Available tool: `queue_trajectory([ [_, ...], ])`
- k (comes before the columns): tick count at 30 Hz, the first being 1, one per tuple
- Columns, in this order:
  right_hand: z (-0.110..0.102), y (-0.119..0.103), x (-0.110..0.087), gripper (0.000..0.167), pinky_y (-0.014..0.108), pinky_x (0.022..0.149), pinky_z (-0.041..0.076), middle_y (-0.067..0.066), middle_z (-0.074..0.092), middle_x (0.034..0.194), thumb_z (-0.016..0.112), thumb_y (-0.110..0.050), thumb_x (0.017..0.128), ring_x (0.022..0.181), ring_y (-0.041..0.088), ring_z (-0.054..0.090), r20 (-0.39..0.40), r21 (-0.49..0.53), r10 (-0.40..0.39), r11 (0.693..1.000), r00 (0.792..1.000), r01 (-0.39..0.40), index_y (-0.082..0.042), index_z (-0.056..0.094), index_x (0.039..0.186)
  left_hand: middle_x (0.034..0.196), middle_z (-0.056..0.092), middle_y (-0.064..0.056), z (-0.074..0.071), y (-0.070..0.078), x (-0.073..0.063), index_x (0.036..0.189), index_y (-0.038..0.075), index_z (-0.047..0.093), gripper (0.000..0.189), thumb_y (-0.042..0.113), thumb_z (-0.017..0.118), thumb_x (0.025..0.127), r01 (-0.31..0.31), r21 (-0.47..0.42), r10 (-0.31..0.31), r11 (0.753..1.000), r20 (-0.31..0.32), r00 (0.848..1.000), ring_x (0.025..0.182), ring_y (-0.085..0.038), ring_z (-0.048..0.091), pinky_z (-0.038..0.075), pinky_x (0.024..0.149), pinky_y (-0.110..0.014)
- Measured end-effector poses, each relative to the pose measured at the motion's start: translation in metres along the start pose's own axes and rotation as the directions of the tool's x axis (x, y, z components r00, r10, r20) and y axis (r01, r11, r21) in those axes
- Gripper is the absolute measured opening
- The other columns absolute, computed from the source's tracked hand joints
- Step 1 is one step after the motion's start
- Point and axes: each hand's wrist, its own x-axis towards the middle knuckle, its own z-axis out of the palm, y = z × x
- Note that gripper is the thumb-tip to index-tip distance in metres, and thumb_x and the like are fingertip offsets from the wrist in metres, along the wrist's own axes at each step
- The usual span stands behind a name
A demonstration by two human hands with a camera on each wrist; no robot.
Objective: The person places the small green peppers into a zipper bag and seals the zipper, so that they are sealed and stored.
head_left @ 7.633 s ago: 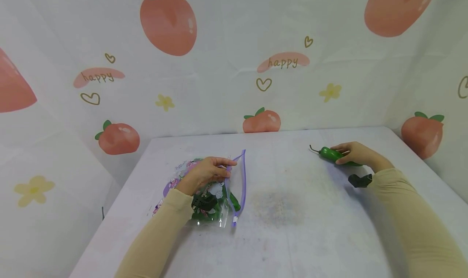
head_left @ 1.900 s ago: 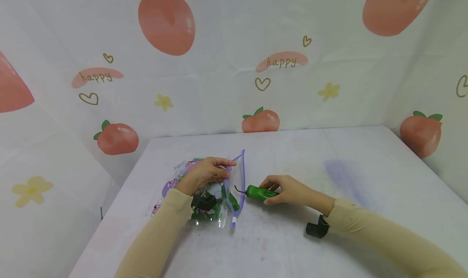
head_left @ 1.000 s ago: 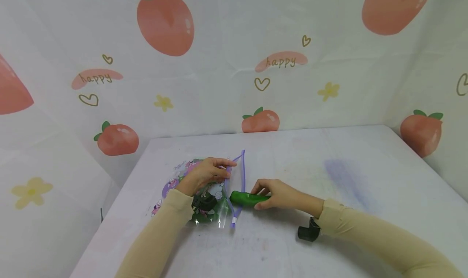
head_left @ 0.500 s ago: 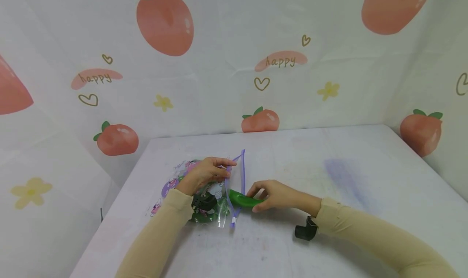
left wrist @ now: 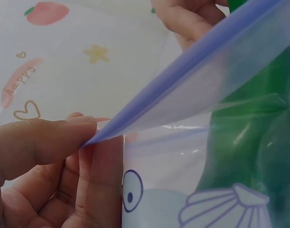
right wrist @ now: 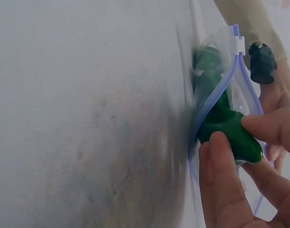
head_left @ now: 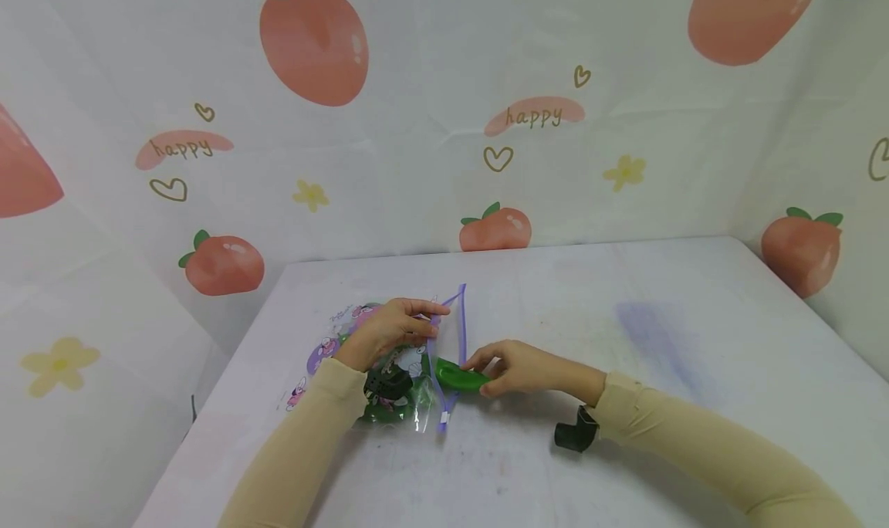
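Note:
A clear zip bag point(head_left: 420, 416) with a purple zip edge and cartoon print lies on the table, its mouth spread toward the right. My left hand point(head_left: 392, 329) pinches the zip edge between thumb and finger, seen close in the left wrist view. With thumb and fingertips my right hand point(head_left: 521, 370) grips a green chili pepper point(head_left: 458, 377) near its tip. The pepper's stem end is inside the bag, and its tip sticks out of the mouth. In the right wrist view, more green shapes point(right wrist: 209, 59) show through the film, partly hidden.
A white zip slider point(head_left: 445, 418) sits at the near end of the bag's mouth. Black wrist cameras point(head_left: 576, 434) hang at both sleeves. Behind the white table point(head_left: 590, 281) stands a cloth backdrop point(head_left: 417, 188) printed with fruit. A bluish stain marks the table's right side.
My right hand has brought the pepper from the table's far right to the bag, then pushed it left through the mouth, stem first. My left hand has stayed on the zip edge.

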Motion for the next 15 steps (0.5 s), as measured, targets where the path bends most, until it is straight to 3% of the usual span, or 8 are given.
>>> queue_trajectory([
  [7, 0.001, 0.003, 0.002, 0.036, 0.024, 0.070, 0.053, 0.009, 0.065, 0.100, 0.075, -0.010, 0.081, 0.082, 0.013, 0.066, -0.030, 0.024, 0.053, 0.998, 0.998, -0.052, -0.005, 0.068, 0.116, 0.125, 0.053, -0.017, -0.001, -0.001, 0.000, 0.131, -0.004, 0.056, 0.043, 0.000, 0.064, 0.089, -0.008, -0.003, 0.008, 1.000, 0.028, 1.000, 0.088, -0.014, 0.054, 0.049, 0.079, -0.027],
  [15, 0.005, 0.006, 0.011, 0.034, 0.027, 0.074, 0.053, 0.004, 0.066, 0.099, 0.075, -0.016, 0.082, 0.084, 0.014, 0.064, -0.060, 0.008, 0.088, 0.996, 0.994, -0.088, -0.009, 0.067, 0.114, 0.111, 0.058, -0.006, -0.002, -0.001, -0.002, 0.129, -0.004, 0.058, 0.041, 0.000, 0.064, 0.089, -0.016, -0.001, 0.016, 1.000, 0.036, 0.999, 0.085, -0.013, 0.054, 0.050, 0.077, -0.026],
])
